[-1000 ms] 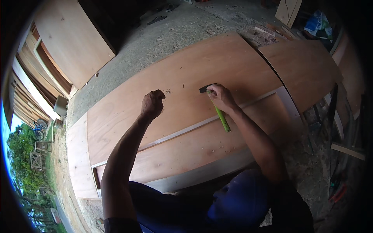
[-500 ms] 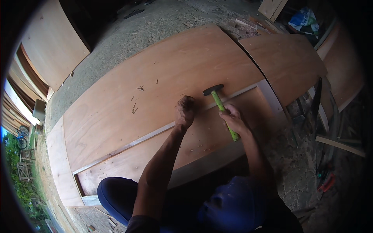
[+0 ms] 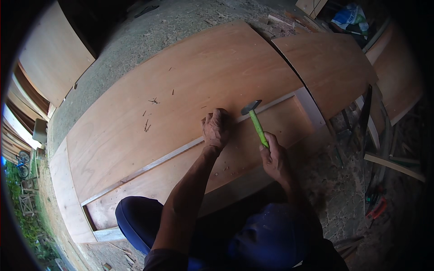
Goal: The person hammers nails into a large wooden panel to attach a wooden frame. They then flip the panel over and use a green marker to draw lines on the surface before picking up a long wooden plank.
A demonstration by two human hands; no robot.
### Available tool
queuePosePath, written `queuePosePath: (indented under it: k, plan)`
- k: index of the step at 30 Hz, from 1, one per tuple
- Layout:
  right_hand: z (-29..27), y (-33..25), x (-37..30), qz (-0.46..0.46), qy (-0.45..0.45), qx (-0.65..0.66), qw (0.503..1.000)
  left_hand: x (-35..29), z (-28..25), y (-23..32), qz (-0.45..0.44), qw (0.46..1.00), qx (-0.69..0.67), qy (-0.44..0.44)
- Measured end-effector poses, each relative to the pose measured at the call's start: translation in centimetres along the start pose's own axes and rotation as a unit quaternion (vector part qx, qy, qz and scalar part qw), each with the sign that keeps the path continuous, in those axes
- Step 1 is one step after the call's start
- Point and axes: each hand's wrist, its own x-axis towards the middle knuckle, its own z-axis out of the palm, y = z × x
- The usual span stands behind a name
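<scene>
My right hand (image 3: 275,158) is closed round the lower end of a hammer's bright green handle (image 3: 258,127). The dark metal hammer head (image 3: 251,107) points away from me, just above the thin wooden strip (image 3: 167,157) of the panel. To its left, my left hand (image 3: 215,132) is curled over the strip, fingers bent and pressed together. What those fingers pinch, if anything, is hidden. Several loose nails (image 3: 147,126) lie scattered on the large plywood panel (image 3: 122,135), left of and beyond my left hand.
My knee (image 3: 135,221) is at the panel's near edge. Another plywood sheet (image 3: 327,67) lies on the right, with wood offcuts (image 3: 393,167) and a red-handled tool (image 3: 377,208) on the rough floor. Boards (image 3: 54,56) lean at the left. A blue and white bag (image 3: 349,19) lies at the far right.
My right hand has shifted down the handle to its end, and the hammer head has tilted. My left hand has turned slightly, showing more of its back. The whole view has shifted a little.
</scene>
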Motion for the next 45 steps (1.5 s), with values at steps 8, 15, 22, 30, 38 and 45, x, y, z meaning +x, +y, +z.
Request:
queuePosePath:
  k: [8,15,22,30,38,45]
  plan:
    - [2.0,0.1,1.5,-0.147,0.009,-0.144,0.979,-0.1,0.2,0.3,-0.017,1.000,0.016,0.012]
    - [1.2,-0.3,2.3,-0.127,-0.052,-0.191,0.972,-0.3,0.6,0.4,-0.034,0.999,0.018,0.002]
    - [1.5,0.0,2.4,-0.092,-0.073,-0.216,0.969,1.0,-0.1,0.8,-0.066,0.997,-0.016,-0.045]
    - [1.5,-3.3,2.0,-0.172,0.004,-0.148,0.974,3.8,-3.5,-5.1,-0.005,0.955,0.296,-0.029]
    - [2.1,0.6,2.0,-0.080,-0.081,-0.200,0.973,4.2,-1.5,-4.8,-0.035,0.958,0.270,-0.086]
    - [1.3,-2.9,1.4,-0.222,0.109,-0.139,0.959,4.3,-2.0,-4.9,-0.041,0.954,0.281,-0.097]
